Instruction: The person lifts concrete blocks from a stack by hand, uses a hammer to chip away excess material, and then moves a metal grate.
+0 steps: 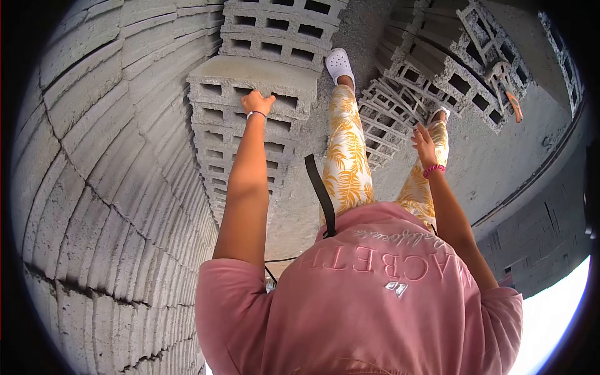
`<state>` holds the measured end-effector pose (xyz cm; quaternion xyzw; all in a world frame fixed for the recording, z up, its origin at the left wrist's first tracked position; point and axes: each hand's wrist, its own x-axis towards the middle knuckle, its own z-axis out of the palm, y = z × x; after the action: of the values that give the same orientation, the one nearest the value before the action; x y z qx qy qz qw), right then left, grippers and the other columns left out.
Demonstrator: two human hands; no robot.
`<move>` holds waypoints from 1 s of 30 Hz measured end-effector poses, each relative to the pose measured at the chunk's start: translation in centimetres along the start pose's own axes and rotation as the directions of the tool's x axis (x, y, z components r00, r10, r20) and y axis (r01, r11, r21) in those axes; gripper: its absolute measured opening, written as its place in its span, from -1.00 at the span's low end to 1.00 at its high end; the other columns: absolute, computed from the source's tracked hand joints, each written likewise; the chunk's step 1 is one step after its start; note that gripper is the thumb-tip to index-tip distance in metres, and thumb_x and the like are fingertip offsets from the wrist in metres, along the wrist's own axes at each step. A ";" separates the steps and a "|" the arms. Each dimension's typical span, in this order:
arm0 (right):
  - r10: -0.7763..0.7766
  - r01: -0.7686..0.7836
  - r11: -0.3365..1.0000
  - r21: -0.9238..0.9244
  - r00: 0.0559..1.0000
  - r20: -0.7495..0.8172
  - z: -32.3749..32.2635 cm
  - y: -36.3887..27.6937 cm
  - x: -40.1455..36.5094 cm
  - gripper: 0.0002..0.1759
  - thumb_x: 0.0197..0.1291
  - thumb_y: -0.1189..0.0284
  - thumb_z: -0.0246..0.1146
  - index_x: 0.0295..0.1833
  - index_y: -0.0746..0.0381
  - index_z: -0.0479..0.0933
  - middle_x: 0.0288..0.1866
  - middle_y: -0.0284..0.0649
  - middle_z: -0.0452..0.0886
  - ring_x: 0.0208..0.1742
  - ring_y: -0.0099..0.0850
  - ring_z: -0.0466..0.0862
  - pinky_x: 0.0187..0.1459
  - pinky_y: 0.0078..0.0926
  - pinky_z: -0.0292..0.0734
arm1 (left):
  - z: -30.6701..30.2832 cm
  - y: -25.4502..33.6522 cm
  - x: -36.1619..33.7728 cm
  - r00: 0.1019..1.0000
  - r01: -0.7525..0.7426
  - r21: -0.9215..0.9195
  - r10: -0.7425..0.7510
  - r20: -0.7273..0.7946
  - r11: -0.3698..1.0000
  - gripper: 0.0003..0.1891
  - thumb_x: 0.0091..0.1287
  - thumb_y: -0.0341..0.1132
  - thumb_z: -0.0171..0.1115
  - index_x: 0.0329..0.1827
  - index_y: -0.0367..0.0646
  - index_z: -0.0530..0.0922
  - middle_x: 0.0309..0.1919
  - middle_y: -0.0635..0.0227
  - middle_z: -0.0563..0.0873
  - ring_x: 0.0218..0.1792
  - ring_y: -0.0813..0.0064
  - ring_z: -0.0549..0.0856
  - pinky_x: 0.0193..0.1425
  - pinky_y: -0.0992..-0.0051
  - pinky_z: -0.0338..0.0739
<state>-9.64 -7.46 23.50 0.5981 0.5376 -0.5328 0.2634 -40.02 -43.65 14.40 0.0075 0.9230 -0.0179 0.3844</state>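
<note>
My left hand (257,102) is closed at the hollow openings of a grey concrete block (250,74) at the top of a stack. Its fingers curl into an opening and are partly hidden; the thumb rests at the block's face. My right hand (424,145) hangs in the air beside my right lower leg, fingers stretched out, with nothing in it. A pink bracelet (434,170) is on that wrist.
A tall wall of stacked blocks (112,137) rises on my left. More hollow blocks (275,28) stand ahead. Broken blocks (390,112) and further blocks (469,81) lie to the right, with an orange-handled tool (514,106) on them. My feet stand on grey ground (369,37).
</note>
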 end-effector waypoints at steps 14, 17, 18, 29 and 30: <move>-0.170 0.208 0.934 -0.292 0.974 0.153 -0.8 5.2 -1.4 -0.55 -0.02 0.28 0.08 0.03 0.21 0.41 -0.14 0.01 0.52 -0.14 -0.16 0.54 -0.03 -0.39 0.38 | 0.3 -1.3 -0.2 0.989 -0.129 0.276 0.102 0.111 0.952 -0.24 -0.09 0.13 0.18 0.06 -0.29 0.32 0.02 -0.02 0.45 0.04 0.03 0.43 0.12 0.26 0.29; -0.117 0.163 0.876 -0.454 0.985 0.127 -3.9 9.0 -0.3 -0.56 -0.02 0.27 0.08 0.00 0.22 0.43 -0.09 0.01 0.51 -0.09 -0.15 0.53 -0.01 -0.39 0.36 | 1.1 -2.5 -1.3 0.988 -0.131 0.332 0.150 -0.032 0.934 -0.26 -0.08 0.09 0.19 0.13 -0.20 0.30 0.12 0.04 0.37 0.13 0.10 0.37 0.17 0.23 0.22; -0.119 0.173 0.866 -0.470 0.983 0.141 -4.1 9.0 0.2 -0.59 -0.01 0.27 0.08 -0.03 0.21 0.45 -0.05 0.01 0.49 -0.04 -0.14 0.50 0.01 -0.38 0.35 | 0.8 -2.0 -1.8 0.989 -0.095 0.302 0.125 -0.080 0.949 -0.26 -0.09 0.06 0.20 0.15 -0.17 0.27 0.13 0.08 0.36 0.15 0.16 0.34 0.19 0.21 0.17; -0.273 0.409 0.796 -0.446 0.901 0.338 -5.2 9.2 -1.3 -0.65 -0.02 0.30 0.04 -0.11 0.19 0.50 -0.07 -0.01 0.49 -0.02 -0.13 0.47 0.02 -0.33 0.35 | -1.3 4.0 -11.1 0.953 0.199 0.107 -0.168 -0.251 0.974 -0.27 -0.07 -0.08 0.23 0.21 -0.09 0.21 0.09 0.11 0.41 0.16 0.23 0.33 0.20 0.11 0.08; -0.295 0.415 0.785 -0.461 0.904 0.310 -6.0 9.1 -1.0 -0.68 -0.04 0.30 0.04 -0.16 0.18 0.51 -0.08 0.01 0.49 -0.04 -0.10 0.48 0.00 -0.30 0.37 | -1.8 4.8 -11.6 0.949 0.212 0.112 -0.177 -0.259 0.971 -0.26 -0.08 -0.08 0.23 0.21 -0.10 0.20 0.07 0.10 0.42 0.14 0.21 0.36 0.19 0.13 0.10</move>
<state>1.09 -5.05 23.84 0.3294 0.7310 -0.4721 0.3663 -32.96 -38.77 23.74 -0.0547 0.9564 -0.1189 0.2611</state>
